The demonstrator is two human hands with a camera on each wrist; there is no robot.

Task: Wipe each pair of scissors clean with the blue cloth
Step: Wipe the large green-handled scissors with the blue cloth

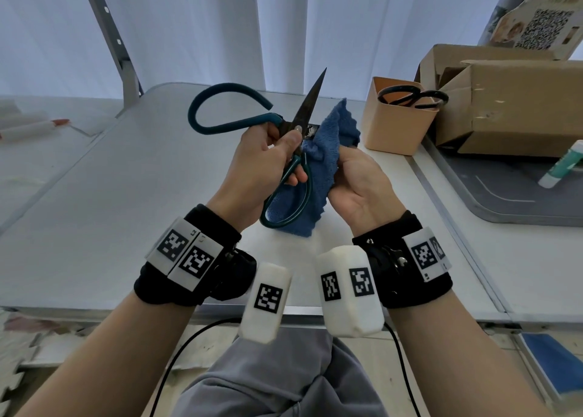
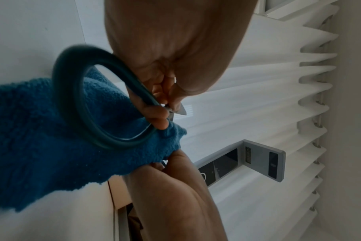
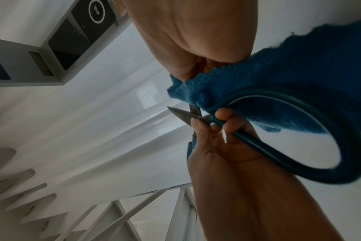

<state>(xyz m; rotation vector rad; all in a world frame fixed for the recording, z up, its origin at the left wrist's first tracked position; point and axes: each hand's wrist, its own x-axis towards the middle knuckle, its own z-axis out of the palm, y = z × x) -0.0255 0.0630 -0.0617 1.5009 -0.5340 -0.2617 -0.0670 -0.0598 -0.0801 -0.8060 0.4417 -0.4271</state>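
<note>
Large scissors (image 1: 307,104) with teal handles are held up over the white table (image 1: 126,196), spread wide open. My left hand (image 1: 265,161) grips them at the pivot, thumb on the screw, and one dark blade points up. The other blade is hidden inside the blue cloth (image 1: 328,132), which my right hand (image 1: 356,180) pinches around it. In the left wrist view the teal handle loop (image 2: 72,106) lies against the cloth (image 2: 41,138). The right wrist view shows the blade bases (image 3: 183,115) beside the cloth (image 3: 299,73). A black-handled pair (image 1: 413,98) stands in a peach cup (image 1: 391,126).
Behind the cup at the right is an open cardboard box (image 1: 511,107). A grey tray (image 1: 504,202) with a green-and-white tube (image 1: 564,164) sits at the right edge. White sticks with red tips (image 1: 31,126) lie at the far left.
</note>
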